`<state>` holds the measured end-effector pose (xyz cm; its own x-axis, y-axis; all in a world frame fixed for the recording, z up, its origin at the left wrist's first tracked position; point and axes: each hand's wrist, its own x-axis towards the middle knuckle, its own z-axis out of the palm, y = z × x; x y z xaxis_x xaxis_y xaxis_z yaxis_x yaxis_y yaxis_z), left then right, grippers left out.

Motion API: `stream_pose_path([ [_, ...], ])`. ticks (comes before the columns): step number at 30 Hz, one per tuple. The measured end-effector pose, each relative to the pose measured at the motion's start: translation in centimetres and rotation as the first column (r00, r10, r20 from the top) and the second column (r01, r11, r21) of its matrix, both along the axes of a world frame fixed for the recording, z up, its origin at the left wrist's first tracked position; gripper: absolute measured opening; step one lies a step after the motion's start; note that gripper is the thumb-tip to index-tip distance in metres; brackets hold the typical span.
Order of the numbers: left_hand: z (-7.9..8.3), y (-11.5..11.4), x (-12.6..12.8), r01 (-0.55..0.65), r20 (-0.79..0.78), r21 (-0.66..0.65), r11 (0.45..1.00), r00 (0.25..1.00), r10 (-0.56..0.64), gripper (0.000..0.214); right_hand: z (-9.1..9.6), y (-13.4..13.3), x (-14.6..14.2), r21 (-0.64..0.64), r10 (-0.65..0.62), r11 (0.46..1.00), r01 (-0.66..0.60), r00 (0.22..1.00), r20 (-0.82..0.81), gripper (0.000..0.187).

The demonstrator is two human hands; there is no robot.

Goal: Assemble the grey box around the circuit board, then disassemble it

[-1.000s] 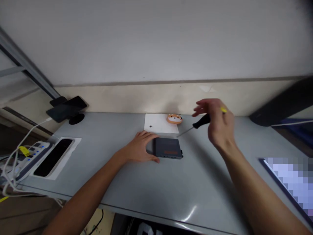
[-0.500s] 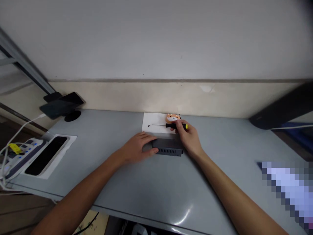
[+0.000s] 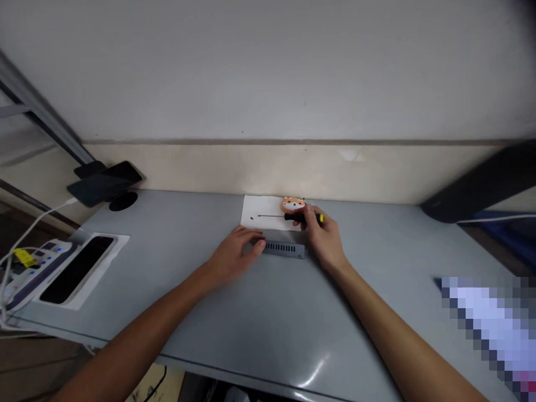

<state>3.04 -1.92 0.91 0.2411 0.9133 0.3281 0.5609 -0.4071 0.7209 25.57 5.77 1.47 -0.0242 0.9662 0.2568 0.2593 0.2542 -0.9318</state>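
My right hand [image 3: 324, 237] is closed around a screwdriver [image 3: 295, 218] with a black and yellow handle. Its thin shaft points left above a sheet of white paper [image 3: 274, 224]. A dark speck shows at the shaft's tip; I cannot tell if it is a screw. Just left of the tip, small dark screws [image 3: 252, 218] lie on the paper. My left hand [image 3: 232, 251] grips the left end of a dark grey slotted case [image 3: 285, 249], thumb in front and fingers behind. The row of slots faces me. The case's right end is close to my right wrist.
An orange and white animal-faced item [image 3: 293, 204] sits on the paper. To the left are a phone [image 3: 79, 271], a power strip [image 3: 42, 273] with cables and a phone on a stand [image 3: 104, 183]. A dark cylinder [image 3: 481, 184] and a blurred-out object [image 3: 489, 318] are on the right.
The case has turned in my left hand, so its top no longer shows and the slotted side faces up more. Fewer dark screws show beside the screwdriver tip. My right hand has barely moved.
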Motion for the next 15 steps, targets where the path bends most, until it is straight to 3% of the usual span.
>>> stream_pose_path([
  [7, -0.13, 0.27, 0.16, -0.082, 0.006, -0.088, 0.993, 0.997, 0.083, 0.037, -0.31, 0.31, 0.27, -0.029, -0.004, 1.000, 0.004, 1.000, -0.005, 0.048],
  [15, -0.75, 0.41, 0.35, -0.032, 0.046, -0.034, 0.999, 0.998, 0.033, 0.046, -0.09, 0.43, 0.50, -0.023, -0.014, 1.000, 0.012, 0.998, -0.059, 0.049],
])
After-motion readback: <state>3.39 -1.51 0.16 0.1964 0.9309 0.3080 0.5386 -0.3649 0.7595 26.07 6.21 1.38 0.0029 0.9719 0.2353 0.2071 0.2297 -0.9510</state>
